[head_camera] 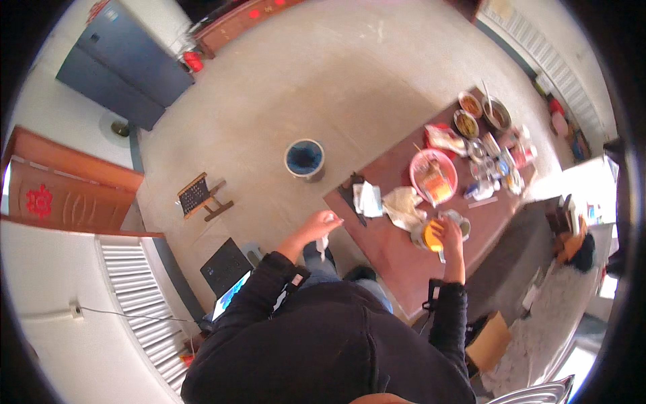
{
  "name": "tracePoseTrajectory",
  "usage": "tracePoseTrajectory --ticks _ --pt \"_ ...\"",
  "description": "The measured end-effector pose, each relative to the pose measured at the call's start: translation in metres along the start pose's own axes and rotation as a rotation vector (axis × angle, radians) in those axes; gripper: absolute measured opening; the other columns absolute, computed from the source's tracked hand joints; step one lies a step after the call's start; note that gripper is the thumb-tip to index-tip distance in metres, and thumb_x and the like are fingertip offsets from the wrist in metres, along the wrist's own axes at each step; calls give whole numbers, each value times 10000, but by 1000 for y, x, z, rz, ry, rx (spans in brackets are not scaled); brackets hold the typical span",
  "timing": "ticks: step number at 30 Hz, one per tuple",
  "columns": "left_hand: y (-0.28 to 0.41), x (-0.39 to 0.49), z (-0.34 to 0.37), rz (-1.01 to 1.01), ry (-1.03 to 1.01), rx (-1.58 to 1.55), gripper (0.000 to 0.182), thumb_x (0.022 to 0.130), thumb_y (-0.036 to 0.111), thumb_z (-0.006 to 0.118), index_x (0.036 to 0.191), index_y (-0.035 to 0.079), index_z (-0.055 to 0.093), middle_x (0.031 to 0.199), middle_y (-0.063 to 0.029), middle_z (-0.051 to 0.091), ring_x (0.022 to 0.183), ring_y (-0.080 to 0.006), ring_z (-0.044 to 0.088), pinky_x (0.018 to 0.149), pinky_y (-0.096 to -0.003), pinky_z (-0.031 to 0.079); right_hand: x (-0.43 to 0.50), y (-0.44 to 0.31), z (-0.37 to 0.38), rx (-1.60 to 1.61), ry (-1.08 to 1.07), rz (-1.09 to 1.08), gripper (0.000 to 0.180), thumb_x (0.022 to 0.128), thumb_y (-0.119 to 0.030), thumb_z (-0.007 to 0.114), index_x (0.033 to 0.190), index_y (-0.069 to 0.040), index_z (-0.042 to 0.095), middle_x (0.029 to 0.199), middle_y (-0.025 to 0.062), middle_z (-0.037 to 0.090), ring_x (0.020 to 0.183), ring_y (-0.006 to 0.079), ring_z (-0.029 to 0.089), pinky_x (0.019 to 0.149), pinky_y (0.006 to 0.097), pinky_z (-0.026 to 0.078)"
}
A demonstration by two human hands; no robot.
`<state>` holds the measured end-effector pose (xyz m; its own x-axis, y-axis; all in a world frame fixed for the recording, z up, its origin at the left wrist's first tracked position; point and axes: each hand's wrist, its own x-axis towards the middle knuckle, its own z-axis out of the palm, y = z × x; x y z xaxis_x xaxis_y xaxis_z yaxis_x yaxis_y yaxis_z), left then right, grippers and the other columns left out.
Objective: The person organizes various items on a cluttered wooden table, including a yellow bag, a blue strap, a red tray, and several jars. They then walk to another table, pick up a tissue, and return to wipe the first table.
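Observation:
My left hand (319,227) is raised in front of my body, left of the table, pinching a crumpled white tissue or cloth (322,245) that hangs below the fingers. Over the near part of the brown table (373,252), my right hand (450,235) has its fingers on the yellow lid (431,236) of a jar. Whether the lid is loose or seated is unclear from above. A grey metal-looking container (462,222) stands just behind that hand. Beside the jar lie a crumpled beige cloth (404,206) and a white-and-blue packet (368,199).
A pink basin (413,174) holds packaged items. Bowls of food (465,123), a pot (497,112) and several jars (489,169) crowd the table's far end. On the floor are a blue-lined bucket (315,177) and a folding stool (194,197). An open laptop (226,266) sits at my left.

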<state>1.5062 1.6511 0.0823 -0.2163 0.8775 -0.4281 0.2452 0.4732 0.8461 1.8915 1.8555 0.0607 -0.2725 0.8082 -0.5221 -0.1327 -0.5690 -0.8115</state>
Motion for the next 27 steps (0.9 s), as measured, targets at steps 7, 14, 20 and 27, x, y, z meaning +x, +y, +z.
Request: tracePoseTrajectory --ticks 7,14,20,27 --pt "-6 46 -84 152 48 -306 405 962 428 514 862 55 636 691 8 537 650 -95 491 594 -282 409 3 8 250 -251 -762 205 469 952 -259 542 1350 -36 434 1259 138 574 1083 239 601 899 363 504" --pt "-64 59 -224 272 347 -508 339 1010 311 444 915 25 601 796 -47 602 737 -109 564 684 -286 464 49 81 487 -820 -969 141 350 871 -179 671 1135 46 620 887 36 668 799 101 601 720 269 485" --pt "-135 26 -325 109 672 -512 319 1016 274 416 956 12 589 837 -65 622 720 -154 631 626 -286 504 91 121 615 -970 -1104 -14 181 931 -163 603 935 12 649 811 -13 623 729 77 556 656 243 459" --pt "-182 18 -418 -26 759 -1098 291 1003 235 449 1091 -4 592 859 -77 633 676 -154 621 634 -320 551 139 156 782 -1033 -1308 -157 220 961 -208 534 921 -10 622 756 -7 588 667 68 528 593 228 438"
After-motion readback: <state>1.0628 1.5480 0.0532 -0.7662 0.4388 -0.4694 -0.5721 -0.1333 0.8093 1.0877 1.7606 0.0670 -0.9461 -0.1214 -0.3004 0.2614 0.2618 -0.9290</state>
